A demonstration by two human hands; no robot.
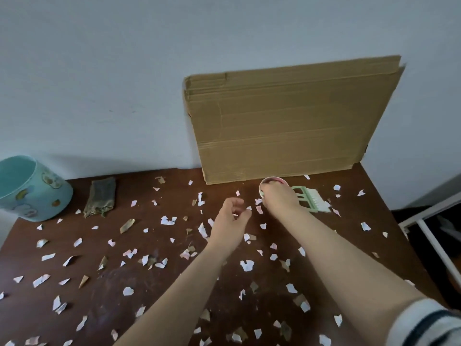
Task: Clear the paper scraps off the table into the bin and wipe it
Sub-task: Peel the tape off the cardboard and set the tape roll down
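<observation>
Here, paper scraps (247,265) lie strewn across the dark brown bench (112,283). The light blue bin (32,193) stands at its far left, with a grey-green cloth (101,196) just beside it. The right hand (279,198) grips a small white-rimmed cup (272,180) beside a green brush (311,202). The left hand (229,218) hovers with a narrow grip; whether it pinches a scrap I cannot tell.

Domestic room, seen from where you stand: a scuffed dark wooden table (112,283) set against a bare painted wall (99,71), a flattened cardboard sheet (287,121) leaning on that wall, a small cartoon-printed bin (37,196) on the tabletop, and a white frame (414,221) beside the table.
</observation>
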